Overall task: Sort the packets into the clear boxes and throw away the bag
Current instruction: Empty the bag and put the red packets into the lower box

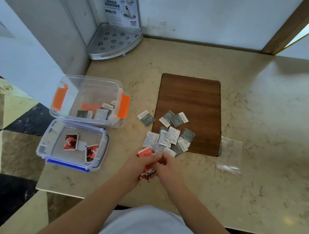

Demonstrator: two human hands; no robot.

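Both hands are meeting over the near part of the beige stone counter (pixel 246 107), and they are bunched around a clutch of red packets (pixel 147 152): the left hand (pixel 141 162) is closing its fingers on a stack of them, one poking up above the knuckles, while the right hand (pixel 165 165) is curling in against it, pinching at the same bundle, with more red packets showing beneath the two hands. Just beyond the fingers, a loose heap of grey and white packets (pixel 170 137) is lying half on the counter, half on the brown wooden mat (pixel 190 97). To the left, two clear boxes are sitting side by side, both open: the blue-clipped box (pixel 103 145) is holding two red packets, the orange-clipped box (pixel 92 83) behind it is holding a few grey and white ones. The empty clear bag (pixel 229 155) is lying flat just right of the mat.
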